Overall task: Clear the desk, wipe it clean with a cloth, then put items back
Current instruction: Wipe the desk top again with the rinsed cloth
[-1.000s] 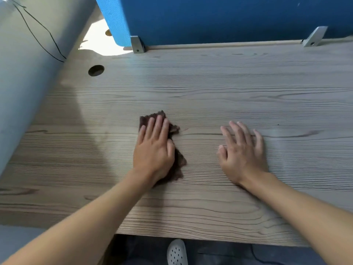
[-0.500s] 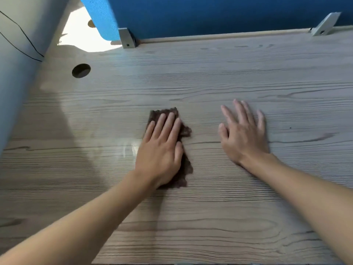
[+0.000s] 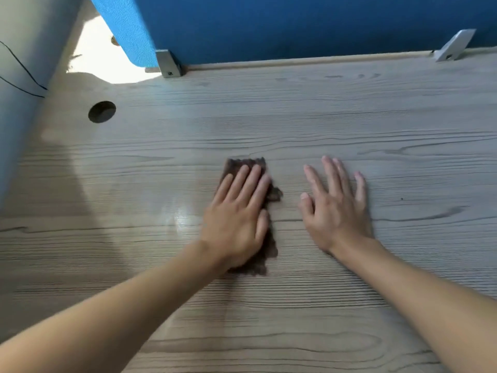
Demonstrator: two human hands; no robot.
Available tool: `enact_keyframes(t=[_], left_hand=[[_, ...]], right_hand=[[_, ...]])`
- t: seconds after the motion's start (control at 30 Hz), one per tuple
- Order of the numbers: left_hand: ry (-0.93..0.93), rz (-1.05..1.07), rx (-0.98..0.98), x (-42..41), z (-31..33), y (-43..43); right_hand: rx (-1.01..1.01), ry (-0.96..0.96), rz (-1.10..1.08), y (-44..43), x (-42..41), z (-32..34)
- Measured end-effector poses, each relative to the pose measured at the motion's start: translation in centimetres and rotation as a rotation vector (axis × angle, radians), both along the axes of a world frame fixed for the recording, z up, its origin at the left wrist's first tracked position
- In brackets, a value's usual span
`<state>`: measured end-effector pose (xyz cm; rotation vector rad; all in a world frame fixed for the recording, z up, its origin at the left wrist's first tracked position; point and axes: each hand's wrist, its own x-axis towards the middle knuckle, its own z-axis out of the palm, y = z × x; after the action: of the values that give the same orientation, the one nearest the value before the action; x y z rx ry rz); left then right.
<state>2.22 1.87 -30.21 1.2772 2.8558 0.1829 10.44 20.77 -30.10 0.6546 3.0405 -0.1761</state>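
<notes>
A dark brown cloth (image 3: 269, 254) lies flat on the grey wood-grain desk (image 3: 349, 125), near its middle. My left hand (image 3: 236, 219) presses down on the cloth with fingers stretched forward, covering most of it. Only the cloth's far edge and right side show. My right hand (image 3: 336, 208) rests flat on the bare desk just to the right of the cloth, fingers spread, holding nothing. A faint wet sheen (image 3: 183, 219) shows on the desk left of my left hand.
A blue partition (image 3: 295, 22) runs along the desk's far edge, held by two grey metal brackets (image 3: 168, 64) (image 3: 453, 48). A round cable hole (image 3: 102, 111) sits at the far left. A pale wall (image 3: 18, 76) with a thin black cable bounds the left side.
My left hand has slid the cloth to the right and away from me across the desk. My right hand moved farther from me and stays flat. The view shifted forward.
</notes>
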Motion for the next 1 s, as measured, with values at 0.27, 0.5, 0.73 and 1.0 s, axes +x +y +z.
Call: enact_keyframes(t=[0.27,0.5,0.73,1.0], left_hand=[[-0.043,0.173,-0.01,-8.9,0.3,0.7],[-0.03,-0.081,-0.061,-0.5,0.4,1.0],[-0.068,0.304,-0.057,-12.9,0.5,3.2],[-0.052,-0.208,-0.069,-4.0,0.5,3.9]], right_hand=[[0.0,0.085,0.045,2.5,-3.3,0.5],[0.005,0.077,0.035,4.3,-6.5,-1.0],[0.019,0.048,0.035,4.3,-6.4,-0.8],[0.029,0.062,0.032,4.2,-6.4,-0.5]])
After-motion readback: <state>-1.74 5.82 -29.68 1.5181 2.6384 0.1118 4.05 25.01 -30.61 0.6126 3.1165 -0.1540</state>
